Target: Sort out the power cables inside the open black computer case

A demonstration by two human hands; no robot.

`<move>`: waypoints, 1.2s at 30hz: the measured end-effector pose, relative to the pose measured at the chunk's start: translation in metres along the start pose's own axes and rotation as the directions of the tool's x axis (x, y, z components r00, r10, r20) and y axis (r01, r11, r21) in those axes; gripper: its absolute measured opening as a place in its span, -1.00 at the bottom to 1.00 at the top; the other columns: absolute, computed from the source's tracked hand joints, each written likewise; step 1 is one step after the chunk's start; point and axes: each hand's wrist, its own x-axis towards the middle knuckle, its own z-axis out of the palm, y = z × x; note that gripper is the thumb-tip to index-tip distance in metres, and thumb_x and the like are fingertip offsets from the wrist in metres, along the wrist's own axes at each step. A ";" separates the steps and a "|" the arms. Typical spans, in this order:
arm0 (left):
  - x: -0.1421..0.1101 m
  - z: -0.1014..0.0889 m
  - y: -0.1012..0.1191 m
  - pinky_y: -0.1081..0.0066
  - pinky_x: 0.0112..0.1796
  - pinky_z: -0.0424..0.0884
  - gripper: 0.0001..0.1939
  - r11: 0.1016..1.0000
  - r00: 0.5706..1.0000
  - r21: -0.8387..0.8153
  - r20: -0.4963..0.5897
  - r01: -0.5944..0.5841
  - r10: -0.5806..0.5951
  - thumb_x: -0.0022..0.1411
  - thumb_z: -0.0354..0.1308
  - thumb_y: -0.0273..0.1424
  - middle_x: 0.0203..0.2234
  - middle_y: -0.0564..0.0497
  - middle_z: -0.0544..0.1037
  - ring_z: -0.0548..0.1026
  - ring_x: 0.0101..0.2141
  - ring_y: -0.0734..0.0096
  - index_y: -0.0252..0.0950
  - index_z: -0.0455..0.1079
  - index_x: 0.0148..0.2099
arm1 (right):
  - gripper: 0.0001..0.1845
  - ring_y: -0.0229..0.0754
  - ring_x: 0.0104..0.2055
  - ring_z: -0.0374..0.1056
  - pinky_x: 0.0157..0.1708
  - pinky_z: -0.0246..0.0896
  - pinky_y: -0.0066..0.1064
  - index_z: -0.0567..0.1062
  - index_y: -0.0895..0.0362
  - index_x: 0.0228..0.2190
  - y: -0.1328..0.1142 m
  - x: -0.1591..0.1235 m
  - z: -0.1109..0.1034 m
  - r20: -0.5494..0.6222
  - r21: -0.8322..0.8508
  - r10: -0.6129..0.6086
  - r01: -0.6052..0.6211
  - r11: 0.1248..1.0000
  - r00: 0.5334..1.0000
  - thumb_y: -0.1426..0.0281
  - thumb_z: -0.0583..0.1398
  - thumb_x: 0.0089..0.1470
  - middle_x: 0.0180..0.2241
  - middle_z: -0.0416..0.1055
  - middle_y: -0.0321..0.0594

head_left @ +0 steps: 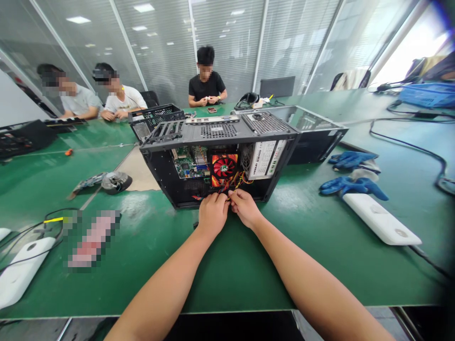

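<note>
An open black computer case stands on the green table before me, its inside facing me. Within it are a motherboard, a red fan and a white-labelled power supply. Below the fan, at the case's lower edge, my left hand and my right hand meet with fingers closed. Both pinch a bundle of thin coloured cables that hangs from the inside. My fingers cover the cable ends.
Blue gloves lie right, beside a white power strip. Another white power strip and a cap lie left. Behind the case are a second case and a person seated opposite; other people sit at far left.
</note>
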 end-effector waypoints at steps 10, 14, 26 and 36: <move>0.004 0.001 -0.001 0.34 -0.22 0.30 -0.86 1.000 1.000 0.002 0.001 -0.002 0.002 0.35 0.01 -0.36 -0.36 -0.01 0.48 0.43 -0.28 0.30 -0.25 0.36 -0.25 | -0.50 -0.45 -0.71 -0.08 -0.72 -0.22 -0.53 0.23 0.11 -0.62 -0.002 0.000 0.001 0.000 0.001 0.023 -0.023 1.000 1.000 0.08 0.37 -0.19 -0.72 0.11 -0.47; 0.007 -0.004 0.000 0.34 -0.25 0.31 -0.88 1.000 0.999 -0.002 0.043 0.012 -0.012 0.33 0.03 -0.39 -0.34 0.00 0.50 0.46 -0.28 0.30 -0.24 0.37 -0.25 | -0.50 -0.44 -0.70 -0.08 -0.72 -0.22 -0.53 0.23 0.11 -0.62 -0.001 0.000 0.001 -0.002 -0.013 0.020 -0.020 1.000 1.000 0.09 0.37 -0.19 -0.72 0.11 -0.47; 0.012 -0.006 0.002 0.33 -0.23 0.35 -0.80 0.999 0.993 0.033 0.117 -0.031 0.027 0.38 -0.08 -0.42 -0.33 -0.04 0.50 0.49 -0.29 0.29 -0.27 0.38 -0.21 | -0.51 -0.44 -0.71 -0.06 -0.73 -0.18 -0.52 0.23 0.11 -0.63 0.004 0.003 -0.002 -0.006 -0.025 0.001 -0.001 1.000 1.000 0.07 0.35 -0.14 -0.71 0.13 -0.46; 0.005 0.000 0.004 0.41 -0.34 0.37 -0.81 1.000 0.995 0.018 0.097 0.006 -0.008 0.40 -0.11 -0.40 -0.26 -0.05 0.44 0.47 -0.28 0.30 -0.23 0.33 -0.11 | -0.51 -0.43 -0.70 -0.05 -0.72 -0.19 -0.53 0.23 0.10 -0.62 0.001 0.002 0.000 -0.031 -0.017 0.018 -0.018 1.000 0.999 0.07 0.35 -0.17 -0.71 0.11 -0.47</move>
